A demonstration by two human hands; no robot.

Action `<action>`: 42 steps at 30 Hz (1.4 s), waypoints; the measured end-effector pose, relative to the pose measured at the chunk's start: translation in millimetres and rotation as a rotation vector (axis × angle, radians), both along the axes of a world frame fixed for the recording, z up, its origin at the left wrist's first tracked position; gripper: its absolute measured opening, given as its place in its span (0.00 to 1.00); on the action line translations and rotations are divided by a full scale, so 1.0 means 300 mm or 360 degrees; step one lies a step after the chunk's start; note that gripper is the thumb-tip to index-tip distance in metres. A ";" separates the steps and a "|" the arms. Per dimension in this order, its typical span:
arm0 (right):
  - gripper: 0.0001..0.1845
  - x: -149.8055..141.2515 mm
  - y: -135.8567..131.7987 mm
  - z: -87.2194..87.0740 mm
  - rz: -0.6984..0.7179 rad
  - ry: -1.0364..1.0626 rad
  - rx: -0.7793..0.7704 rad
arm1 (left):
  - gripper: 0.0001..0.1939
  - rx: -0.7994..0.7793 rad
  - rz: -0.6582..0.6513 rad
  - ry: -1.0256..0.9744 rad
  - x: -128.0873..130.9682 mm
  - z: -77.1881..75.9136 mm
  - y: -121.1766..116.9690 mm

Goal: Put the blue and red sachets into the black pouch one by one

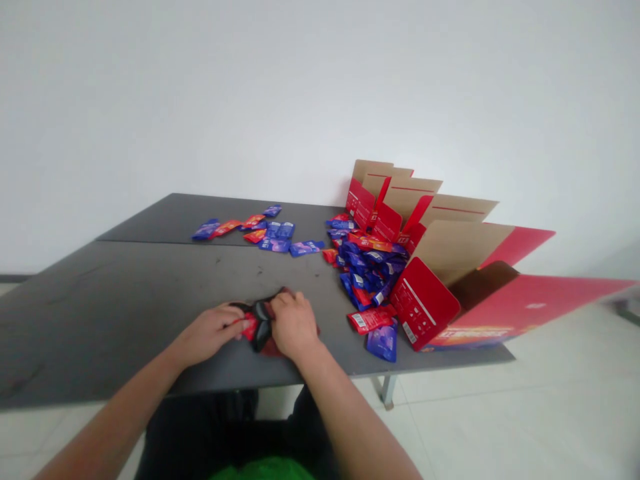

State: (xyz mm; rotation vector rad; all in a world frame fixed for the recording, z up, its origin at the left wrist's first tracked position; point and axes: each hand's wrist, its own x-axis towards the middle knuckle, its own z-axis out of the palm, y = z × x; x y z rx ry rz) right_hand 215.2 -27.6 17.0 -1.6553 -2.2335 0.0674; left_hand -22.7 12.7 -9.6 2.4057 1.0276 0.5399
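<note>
Dark red and black bundle: lies on the table near its front edge, between and under the two hands; blurred and largely covered, so its full shape and kind are hard to make out.
Red piece: shows at the bundle's left side, next to the glossy black parts; where it ends beneath them is hidden.
Left hand: thumb and fingers pinch the red piece; some fingertips are tucked out of sight.
Right hand: bent over the bundle's right side, fingers close together; whether it grips or only presses, I cannot tell, as the fingertips are hidden.
Table: grey, marked with dark smudges, its left end cut off by the frame.
Red packet: right of the hands, near a purple packet; the print is too small to read.
Packet pile: blue and red, heaped beside the cartons, overlapping too much to count.
Scattered packets: blue and red, farther back.
Nearest carton: red, flaps open, its inside in shadow.
Row of cartons: behind it, open, partly masking one another.
</note>
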 end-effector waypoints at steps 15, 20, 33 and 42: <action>0.12 0.013 -0.012 0.011 -0.0007 0.0005 -0.0069 | 0.21 -0.0012 0.0008 -0.0024 0.014 0.020 -0.013; 0.16 0.119 0.048 0.078 -0.0289 -0.0103 -0.0164 | 0.24 -0.0047 -0.0056 -0.0086 0.017 0.021 -0.009; 0.18 0.116 0.035 0.031 -0.0431 -0.0141 -0.0147 | 0.23 -0.0035 -0.0050 -0.0113 0.018 0.020 -0.011; 0.13 -0.095 -0.035 0.059 0.0102 -0.0018 0.0047 | 0.19 -0.0039 0.0069 -0.0042 0.014 0.021 -0.015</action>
